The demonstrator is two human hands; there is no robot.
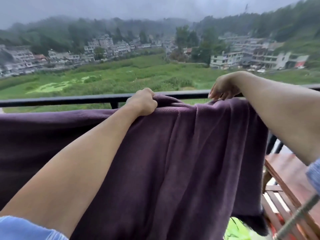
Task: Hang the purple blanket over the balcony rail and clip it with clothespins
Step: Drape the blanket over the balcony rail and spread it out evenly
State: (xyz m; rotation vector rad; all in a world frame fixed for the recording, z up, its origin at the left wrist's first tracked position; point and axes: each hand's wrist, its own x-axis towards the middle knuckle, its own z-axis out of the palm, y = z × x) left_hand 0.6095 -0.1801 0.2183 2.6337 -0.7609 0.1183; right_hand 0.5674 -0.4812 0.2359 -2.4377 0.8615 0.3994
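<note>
Our left hand [142, 102] is fisted round a bunched fold at the top edge of the blanket [173, 153], just before the rail [69, 100]. Our right hand [223, 89] bends at the wrist, fingers pointing down onto the blanket's edge; we cannot tell whether they pinch it. The blanket's right end covers the rail and its left sags below, with a bench [290, 170] beside it.

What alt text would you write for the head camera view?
Two bare hands handle a purple blanket at a black balcony rail: the left hand grips a bunched fold, the right hand touches its top edge. Fields and houses lie beyond.
</note>
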